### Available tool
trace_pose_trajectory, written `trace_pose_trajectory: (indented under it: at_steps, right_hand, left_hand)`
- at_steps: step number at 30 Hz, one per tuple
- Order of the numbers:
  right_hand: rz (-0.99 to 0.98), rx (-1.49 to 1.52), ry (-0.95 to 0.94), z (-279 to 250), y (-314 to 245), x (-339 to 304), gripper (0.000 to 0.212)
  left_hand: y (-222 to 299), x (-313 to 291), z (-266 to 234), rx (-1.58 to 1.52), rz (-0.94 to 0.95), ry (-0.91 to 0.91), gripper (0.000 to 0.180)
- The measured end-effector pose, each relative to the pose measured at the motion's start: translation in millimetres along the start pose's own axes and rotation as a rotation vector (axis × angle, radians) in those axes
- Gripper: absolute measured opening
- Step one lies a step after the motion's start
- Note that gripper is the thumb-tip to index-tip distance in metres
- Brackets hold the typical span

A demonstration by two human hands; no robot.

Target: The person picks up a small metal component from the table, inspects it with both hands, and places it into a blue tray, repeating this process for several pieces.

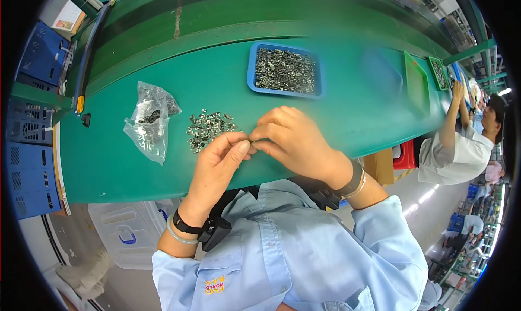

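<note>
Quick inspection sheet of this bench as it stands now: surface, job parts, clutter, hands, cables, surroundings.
Surface: green workbench, curved by the lens.
Job's things: loose pile of small silver metal parts by the hands; blue rectangular plastic tray filled with similar parts.
Clutter: crumpled clear plastic bag left of the pile.
Grippers: left hand and right hand pinch together at the fingertips; anything held is too small to tell.
Cables: nothing seen.
Surroundings: blue crates at left; a co-worker in a white shirt at right.

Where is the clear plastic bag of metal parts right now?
In the head view, the clear plastic bag lies on the green table, left of the loose pile of metal parts and the left hand.
</note>
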State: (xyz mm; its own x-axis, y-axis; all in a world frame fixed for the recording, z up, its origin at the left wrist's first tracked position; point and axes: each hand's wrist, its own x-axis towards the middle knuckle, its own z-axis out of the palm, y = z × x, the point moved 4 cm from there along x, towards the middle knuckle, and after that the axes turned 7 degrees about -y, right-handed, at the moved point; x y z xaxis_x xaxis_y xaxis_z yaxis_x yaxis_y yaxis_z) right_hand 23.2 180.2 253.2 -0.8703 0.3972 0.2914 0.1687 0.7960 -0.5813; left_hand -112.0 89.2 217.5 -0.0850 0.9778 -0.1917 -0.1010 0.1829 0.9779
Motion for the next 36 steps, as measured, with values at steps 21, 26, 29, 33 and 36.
trace_pose_trajectory:
  at_steps: [21,26,29,33,36]
  right_hand:
    - [0.021,0.173,0.228,2.3,-8.9,-23.9,0.023]
    - [-0.011,0.000,0.183,-3.2,-14.2,-19.2,0.024]
    - [-0.009,0.083,0.227,-0.1,-12.2,-16.6,0.023]
    - [-0.003,0.155,0.249,3.5,-8.3,-16.0,0.021]
    - [0.003,0.138,0.231,0.3,-6.0,-14.8,0.020]
  left_hand:
    - [-14.1,-7.2,27.6,-0.637,0.001,-0.140,0.024]
    - [-14.4,-4.2,25.4,-0.666,0.008,-0.137,0.023]
    - [-18.8,-1.3,24.5,-0.728,0.002,-0.173,0.023]
    - [-20.9,0.1,24.0,-0.797,0.000,-0.201,0.022]
    - [-19.7,1.8,24.1,-0.785,-0.007,-0.187,0.022]
